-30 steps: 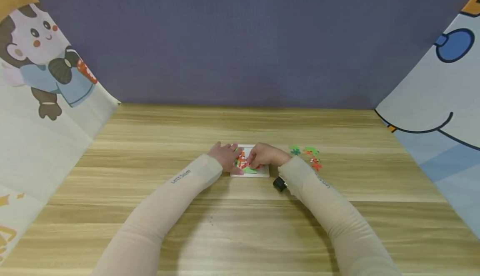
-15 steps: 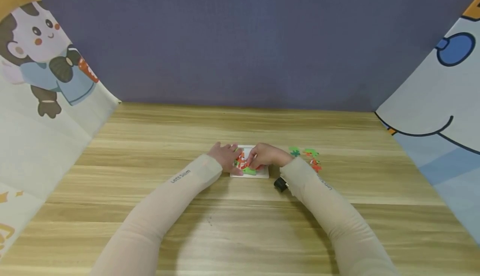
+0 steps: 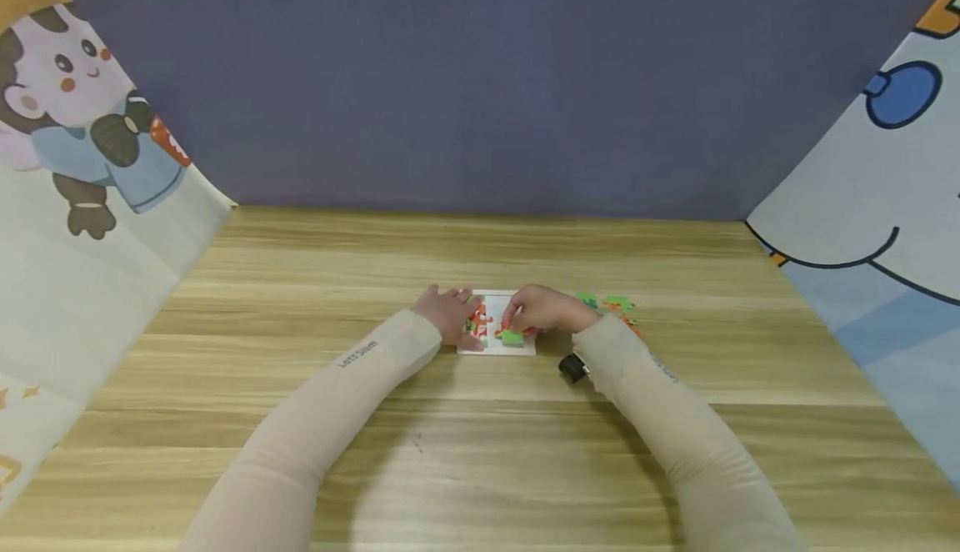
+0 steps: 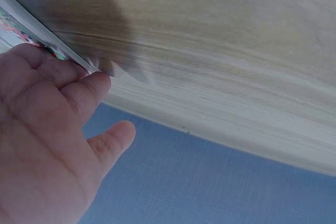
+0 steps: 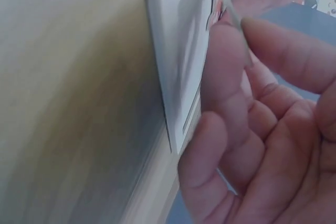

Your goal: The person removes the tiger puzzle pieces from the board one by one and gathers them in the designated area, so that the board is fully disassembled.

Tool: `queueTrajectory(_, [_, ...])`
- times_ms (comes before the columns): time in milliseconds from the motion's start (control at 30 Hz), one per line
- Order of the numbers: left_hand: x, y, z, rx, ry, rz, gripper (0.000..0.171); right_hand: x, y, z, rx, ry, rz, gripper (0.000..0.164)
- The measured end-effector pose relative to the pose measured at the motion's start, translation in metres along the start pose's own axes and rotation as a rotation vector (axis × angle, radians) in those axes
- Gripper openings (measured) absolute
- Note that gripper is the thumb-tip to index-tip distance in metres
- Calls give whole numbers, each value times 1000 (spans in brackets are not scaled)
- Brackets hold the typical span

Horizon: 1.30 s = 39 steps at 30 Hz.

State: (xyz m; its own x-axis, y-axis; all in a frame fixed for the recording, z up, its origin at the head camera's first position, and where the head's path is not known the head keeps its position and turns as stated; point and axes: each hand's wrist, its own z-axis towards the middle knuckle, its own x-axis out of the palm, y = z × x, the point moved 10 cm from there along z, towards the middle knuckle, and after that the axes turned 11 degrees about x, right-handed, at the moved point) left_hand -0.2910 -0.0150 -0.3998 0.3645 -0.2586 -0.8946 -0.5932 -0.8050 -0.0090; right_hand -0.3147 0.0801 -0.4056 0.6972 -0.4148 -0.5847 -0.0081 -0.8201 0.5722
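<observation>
A white-rimmed jigsaw tray (image 3: 498, 353) lies near the middle of the table, with a red and green section (image 3: 480, 318) fitted along its left side. My left hand (image 3: 447, 317) rests over the tray's left edge, fingers extended; in the left wrist view its fingertips lie right at the rim (image 4: 58, 44). My right hand (image 3: 551, 308) pinches a green and red puzzle piece (image 3: 513, 338) between thumb and forefinger, low over the tray's right part. The right wrist view shows that piece edge-on as a thin sliver (image 5: 237, 22); its face is hidden there.
Several loose puzzle pieces (image 3: 619, 303) lie on the wooden table (image 3: 465, 452) just right of the tray, partly behind the right sleeve (image 3: 622, 360). A small black device (image 3: 573, 368) sits at the right wrist. A blue-grey partition (image 3: 480, 85) stands along the table's far edge.
My right hand has shifted slightly right with the pinched puzzle piece, which now stands apart from the section on the left. My left hand stays in place on the tray.
</observation>
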Motion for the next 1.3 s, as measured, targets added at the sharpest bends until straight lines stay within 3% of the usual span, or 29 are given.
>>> queueTrajectory(633, [2, 2, -1, 2, 5, -9, 86, -18, -28, -19, -24, -22, 110, 14])
queueTrajectory(1300, [2, -1, -1, 9, -13, 14, 86, -37, -72, -39, 34, -60, 157, 16])
